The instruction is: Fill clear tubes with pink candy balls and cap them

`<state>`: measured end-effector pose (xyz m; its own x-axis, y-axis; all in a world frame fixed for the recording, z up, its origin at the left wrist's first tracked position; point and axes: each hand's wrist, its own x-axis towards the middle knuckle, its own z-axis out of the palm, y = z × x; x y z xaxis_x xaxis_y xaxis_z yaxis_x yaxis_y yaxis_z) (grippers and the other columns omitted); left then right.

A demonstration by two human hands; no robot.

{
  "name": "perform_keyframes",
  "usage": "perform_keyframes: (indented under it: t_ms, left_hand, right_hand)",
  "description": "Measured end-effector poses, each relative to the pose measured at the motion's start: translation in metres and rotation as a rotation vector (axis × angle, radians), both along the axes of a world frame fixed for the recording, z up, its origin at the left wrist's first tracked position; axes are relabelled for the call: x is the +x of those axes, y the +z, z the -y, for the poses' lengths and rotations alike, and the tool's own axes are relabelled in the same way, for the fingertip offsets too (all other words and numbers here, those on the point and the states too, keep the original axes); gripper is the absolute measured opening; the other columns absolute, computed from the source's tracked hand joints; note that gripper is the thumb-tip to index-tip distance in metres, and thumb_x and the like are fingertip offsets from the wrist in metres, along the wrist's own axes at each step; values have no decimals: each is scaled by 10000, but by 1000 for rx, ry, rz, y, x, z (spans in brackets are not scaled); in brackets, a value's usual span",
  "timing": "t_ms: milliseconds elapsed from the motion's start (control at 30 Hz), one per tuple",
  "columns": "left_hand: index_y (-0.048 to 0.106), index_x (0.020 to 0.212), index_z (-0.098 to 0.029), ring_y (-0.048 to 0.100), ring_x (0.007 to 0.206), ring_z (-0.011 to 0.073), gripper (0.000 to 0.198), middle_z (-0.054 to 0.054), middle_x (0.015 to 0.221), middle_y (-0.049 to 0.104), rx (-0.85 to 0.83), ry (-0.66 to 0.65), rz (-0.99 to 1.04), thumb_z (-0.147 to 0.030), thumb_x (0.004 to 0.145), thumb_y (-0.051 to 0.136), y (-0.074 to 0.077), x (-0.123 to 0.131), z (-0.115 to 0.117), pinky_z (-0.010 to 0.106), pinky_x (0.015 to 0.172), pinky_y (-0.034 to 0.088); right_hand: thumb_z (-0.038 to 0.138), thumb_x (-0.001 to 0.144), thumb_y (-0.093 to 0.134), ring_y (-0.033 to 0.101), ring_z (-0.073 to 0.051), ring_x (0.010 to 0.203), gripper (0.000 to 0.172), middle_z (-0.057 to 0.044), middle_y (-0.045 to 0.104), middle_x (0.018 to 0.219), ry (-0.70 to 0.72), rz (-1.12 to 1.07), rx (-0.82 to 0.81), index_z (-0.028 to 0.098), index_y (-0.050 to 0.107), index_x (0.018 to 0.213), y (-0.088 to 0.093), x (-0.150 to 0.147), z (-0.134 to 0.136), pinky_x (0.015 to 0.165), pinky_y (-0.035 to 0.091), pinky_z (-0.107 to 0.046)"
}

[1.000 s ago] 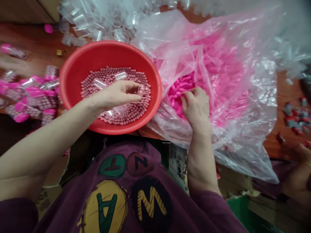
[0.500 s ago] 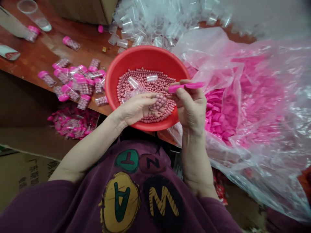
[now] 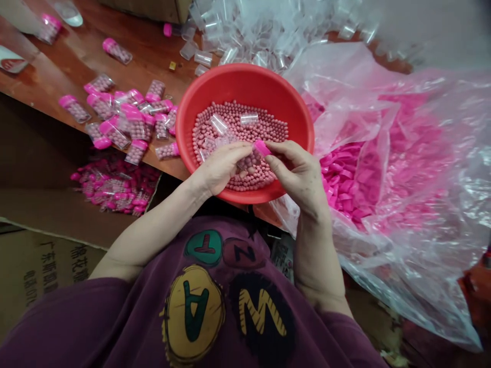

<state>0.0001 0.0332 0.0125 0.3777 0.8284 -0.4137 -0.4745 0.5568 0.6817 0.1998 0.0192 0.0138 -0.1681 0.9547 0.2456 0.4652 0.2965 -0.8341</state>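
Observation:
Over a red basin (image 3: 245, 76) of small pink beads (image 3: 264, 134), my left hand (image 3: 220, 166) is closed around a clear little bottle (image 3: 248, 160) filled with beads. My right hand (image 3: 297, 171) pinches a bright pink cap (image 3: 263, 148) between thumb and forefinger. That cap sits at the bottle's mouth, touching it; whether it is pressed fully on I cannot tell. Several clear empty bottles lie on the beads in the basin, one near the back (image 3: 249, 119). My left fingers partly hide the held bottle.
Capped bead bottles (image 3: 134, 125) lie heaped left of the basin, with more in a cardboard box (image 3: 34, 204) below the table edge. Clear empty bottles (image 3: 253, 36) are piled behind. At right spreads a plastic bag (image 3: 406, 245) of loose pink caps (image 3: 345, 174).
My right hand has brought the pink cap left and down from above the basin's right side onto the bottle's mouth. My left hand still holds the bottle; the view has shifted slightly.

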Motion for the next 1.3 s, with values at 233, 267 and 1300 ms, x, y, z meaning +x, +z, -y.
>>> perform_keyframes:
  t_ms: [233,267,1300]
  left_hand:
    - [742,863,-148,637,721,126,221,58,861,744,18,-33,-8,-241,1043,652,-1,-2,-3,243,648,477]
    - [734,859,-149,645,727,126,227,58,863,743,14,-32,-8,-244,1047,649,-2,-2,-3,243,662,494]
    - [765,944,-149,636,730,112,142,37,871,723,-9,-17,87,-197,1038,670,-4,-1,-2,239,663,482]
  right_hand:
    - [300,1054,734,808,-249,994,234,-46,875,1152,-61,199,109,368,878,1226,16,6,9,959,688,-466]
    - [295,1057,732,809,-249,996,236,-48,875,1152,-75,212,121,373,881,1223,17,6,9,952,690,-463]
    - [260,1047,725,803,-221,977,214,-35,857,1075,-115,11,177,297,873,1198,6,-19,6,908,675,-420]
